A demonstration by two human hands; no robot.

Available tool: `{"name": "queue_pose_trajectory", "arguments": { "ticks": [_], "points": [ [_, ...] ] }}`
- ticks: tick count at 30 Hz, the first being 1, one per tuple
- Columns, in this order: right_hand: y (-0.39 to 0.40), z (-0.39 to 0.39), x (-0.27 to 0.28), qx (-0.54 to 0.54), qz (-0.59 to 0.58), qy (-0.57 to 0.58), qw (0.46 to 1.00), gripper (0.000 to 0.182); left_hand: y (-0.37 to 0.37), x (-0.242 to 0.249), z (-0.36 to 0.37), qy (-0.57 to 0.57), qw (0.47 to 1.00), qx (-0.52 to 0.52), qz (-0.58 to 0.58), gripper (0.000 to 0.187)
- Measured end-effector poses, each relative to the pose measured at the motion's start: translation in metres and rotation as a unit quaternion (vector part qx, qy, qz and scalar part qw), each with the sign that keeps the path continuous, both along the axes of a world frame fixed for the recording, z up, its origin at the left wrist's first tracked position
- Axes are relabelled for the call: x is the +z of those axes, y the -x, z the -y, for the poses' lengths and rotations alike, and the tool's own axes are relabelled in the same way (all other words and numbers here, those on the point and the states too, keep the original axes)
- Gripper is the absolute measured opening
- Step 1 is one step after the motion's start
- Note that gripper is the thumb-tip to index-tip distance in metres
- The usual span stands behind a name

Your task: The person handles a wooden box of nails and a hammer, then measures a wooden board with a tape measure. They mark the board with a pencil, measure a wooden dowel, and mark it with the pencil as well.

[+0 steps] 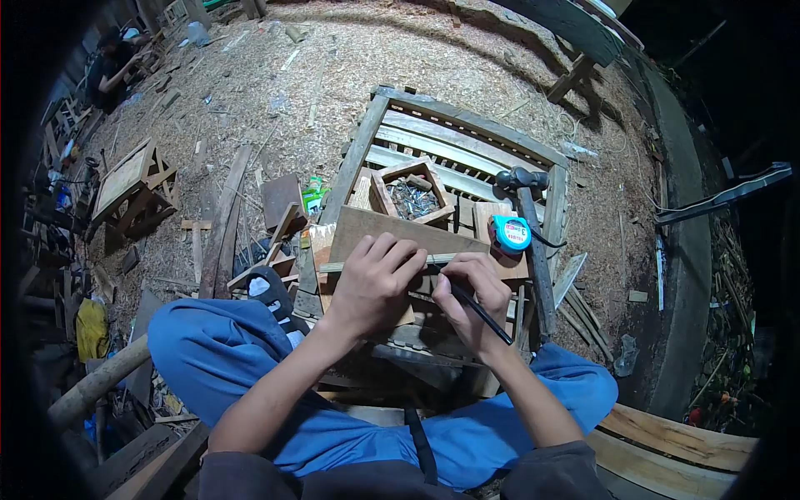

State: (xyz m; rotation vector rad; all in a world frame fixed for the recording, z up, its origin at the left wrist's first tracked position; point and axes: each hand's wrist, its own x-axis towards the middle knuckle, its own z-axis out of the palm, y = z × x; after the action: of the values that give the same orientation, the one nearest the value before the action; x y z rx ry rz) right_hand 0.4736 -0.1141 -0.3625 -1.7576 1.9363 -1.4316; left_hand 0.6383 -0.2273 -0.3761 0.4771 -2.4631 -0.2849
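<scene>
A brown wooden board (400, 228) lies on a slatted wooden frame in front of me, with a thin light wooden strip (333, 267) across it. My left hand (379, 279) grips the strip and holds it down against the board, its fingers bent. My right hand (477, 300) is closed around a black pencil (483, 317), whose tip end is by the strip, partly hidden by the fingers. Right of the board sits a turquoise tape measure (510, 234). A hammer (523, 179) lies beside it, handle toward me. An open wooden box (417, 198) behind the board holds nails.
The slatted frame (475, 117) stands on ground covered in wood shavings. A small wooden stool (125, 183) and long planks (225, 217) are at left. Another person (112, 71) crouches at the far left. A bench (575, 33) stands at the back right.
</scene>
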Motion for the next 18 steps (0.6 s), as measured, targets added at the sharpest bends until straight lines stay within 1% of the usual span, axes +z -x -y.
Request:
{"name": "queue_pose_trajectory", "arguments": {
  "ticks": [4,7,14,16,18],
  "points": [
    [-0.0017,0.0006,0.0021,-0.016,0.02,-0.01,1.0,0.013,0.001,0.0001,-0.0011,-0.006,1.0,0.0,-0.008,0.037],
    [-0.0007,-0.0007,0.0,-0.001,0.0,0.001,1.0,0.013,0.0007,0.0006,-0.0012,-0.011,1.0,-0.001,-0.008,0.038],
    [-0.0018,-0.0001,0.0009,-0.008,0.012,-0.003,1.0,0.013,0.0005,0.0003,-0.0008,-0.012,1.0,-0.002,-0.01,0.04],
    [-0.0015,-0.0009,-0.0025,-0.001,-0.004,0.008,1.0,0.013,0.0015,-0.0004,-0.0003,-0.013,1.0,-0.001,-0.019,0.034],
    [-0.0014,0.0002,-0.0005,-0.005,-0.007,0.01,1.0,0.013,0.0021,-0.0012,-0.0003,-0.014,1.0,-0.002,-0.024,0.033]
  ]
}}
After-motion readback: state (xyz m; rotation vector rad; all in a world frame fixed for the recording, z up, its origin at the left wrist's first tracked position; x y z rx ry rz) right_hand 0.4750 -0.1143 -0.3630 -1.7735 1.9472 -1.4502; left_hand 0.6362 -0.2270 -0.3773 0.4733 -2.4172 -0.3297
